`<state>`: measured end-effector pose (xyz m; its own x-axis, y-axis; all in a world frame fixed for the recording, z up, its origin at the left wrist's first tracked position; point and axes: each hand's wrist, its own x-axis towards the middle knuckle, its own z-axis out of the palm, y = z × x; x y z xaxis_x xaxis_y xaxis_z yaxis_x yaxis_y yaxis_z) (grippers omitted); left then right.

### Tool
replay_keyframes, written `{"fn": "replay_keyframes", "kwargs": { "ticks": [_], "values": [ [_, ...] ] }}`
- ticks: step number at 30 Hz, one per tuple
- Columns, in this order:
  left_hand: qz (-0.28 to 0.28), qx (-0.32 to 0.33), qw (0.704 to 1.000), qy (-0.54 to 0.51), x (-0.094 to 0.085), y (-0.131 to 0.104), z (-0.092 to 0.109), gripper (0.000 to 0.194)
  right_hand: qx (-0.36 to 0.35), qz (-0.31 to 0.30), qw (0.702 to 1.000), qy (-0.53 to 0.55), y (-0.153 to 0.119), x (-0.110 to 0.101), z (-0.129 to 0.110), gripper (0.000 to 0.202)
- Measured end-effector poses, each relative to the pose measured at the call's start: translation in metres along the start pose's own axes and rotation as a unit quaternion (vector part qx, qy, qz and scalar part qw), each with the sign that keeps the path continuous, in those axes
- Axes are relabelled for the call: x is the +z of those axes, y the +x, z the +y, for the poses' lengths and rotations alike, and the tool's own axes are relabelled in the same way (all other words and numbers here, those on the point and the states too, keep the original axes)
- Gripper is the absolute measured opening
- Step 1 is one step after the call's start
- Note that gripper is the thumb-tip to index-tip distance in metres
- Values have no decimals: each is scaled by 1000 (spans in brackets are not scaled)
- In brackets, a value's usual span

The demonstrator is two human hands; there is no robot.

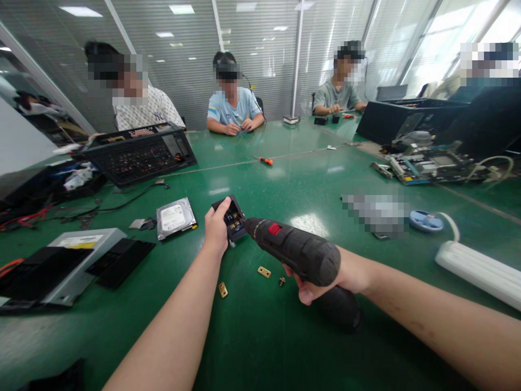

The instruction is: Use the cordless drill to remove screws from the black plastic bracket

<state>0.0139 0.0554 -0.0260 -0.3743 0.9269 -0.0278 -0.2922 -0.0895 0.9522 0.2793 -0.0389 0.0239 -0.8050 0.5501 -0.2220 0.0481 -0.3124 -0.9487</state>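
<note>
My left hand [216, 225] is closed round the left side of a small black box with brass terminals inside [235, 213]. Its open face is tilted toward the drill. My right hand [315, 285] grips a black cordless drill [297, 247] with a red switch on top. The drill's tip points left and meets or nearly meets the box's right side; exact contact is hard to make out. On the table below the box lie two brass plates, one flat brass strip [264, 271] and another [222, 290]. A brass screw [282, 282] sits beside them.
A hard drive [176, 218] and a metal optical drive [77, 260] lie at left, near a black computer case [142, 155]. An orange screwdriver [266, 161] is farther back. At right are a circuit board [439, 163], a blue round object [425, 221] and a white power strip [480, 271]. Several people sit opposite.
</note>
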Motion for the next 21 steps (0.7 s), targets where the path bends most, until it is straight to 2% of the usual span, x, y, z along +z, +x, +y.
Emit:
{"fn": "replay_keyframes", "kwargs": {
  "ticks": [21],
  "values": [
    [-7, 0, 1000, 3, -1, 1, -2, 50, -16, 7, 1000, -14, 0, -2, 3, 50]
  ]
}}
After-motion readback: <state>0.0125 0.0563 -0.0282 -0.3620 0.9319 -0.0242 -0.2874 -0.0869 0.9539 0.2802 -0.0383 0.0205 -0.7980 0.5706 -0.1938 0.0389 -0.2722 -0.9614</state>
